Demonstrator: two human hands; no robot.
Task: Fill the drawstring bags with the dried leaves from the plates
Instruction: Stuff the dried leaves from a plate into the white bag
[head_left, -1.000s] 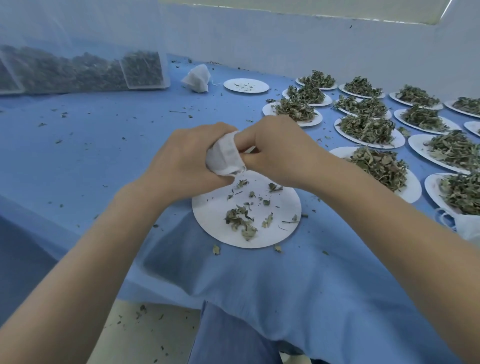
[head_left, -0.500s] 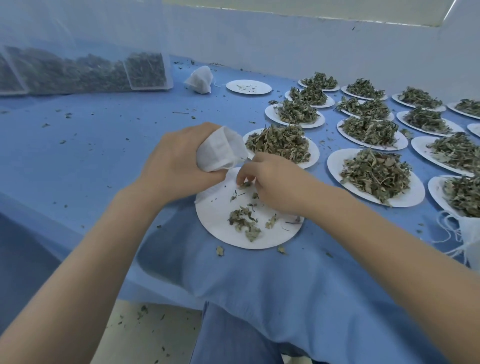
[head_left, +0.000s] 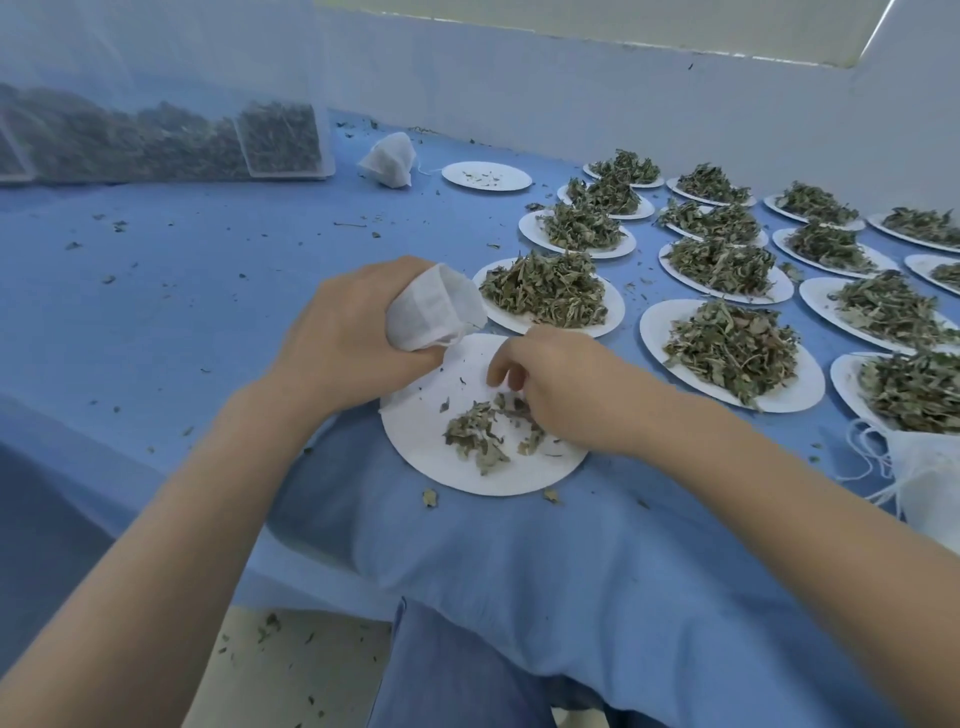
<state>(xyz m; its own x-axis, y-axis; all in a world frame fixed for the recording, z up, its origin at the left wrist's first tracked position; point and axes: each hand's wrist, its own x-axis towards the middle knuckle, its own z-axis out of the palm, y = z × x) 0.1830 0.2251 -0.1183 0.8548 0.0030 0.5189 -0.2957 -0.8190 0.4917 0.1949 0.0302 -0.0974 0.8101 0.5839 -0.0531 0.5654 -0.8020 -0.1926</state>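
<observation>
My left hand (head_left: 343, 332) grips a small white drawstring bag (head_left: 434, 306), held just above the far left rim of a white plate (head_left: 467, 475). A small heap of dried leaves (head_left: 475, 436) lies on that plate. My right hand (head_left: 561, 389) reaches down onto the plate with its fingers curled over the leaves at the heap's right side; what the fingertips hold is hidden. Several more plates heaped with dried leaves, such as the nearest one (head_left: 545, 291), stand to the right and behind.
A filled white bag (head_left: 389, 158) lies at the back beside a nearly bare plate (head_left: 485, 176). Clear bins of dried leaves (head_left: 156, 140) stand at the back left. More white bags with strings (head_left: 919, 473) lie at the right edge. Leaf crumbs dot the blue cloth (head_left: 182, 270).
My right hand left the bag's mouth and came down onto the plate's leaves. My left hand still holds the bag, now tipped up to the left.
</observation>
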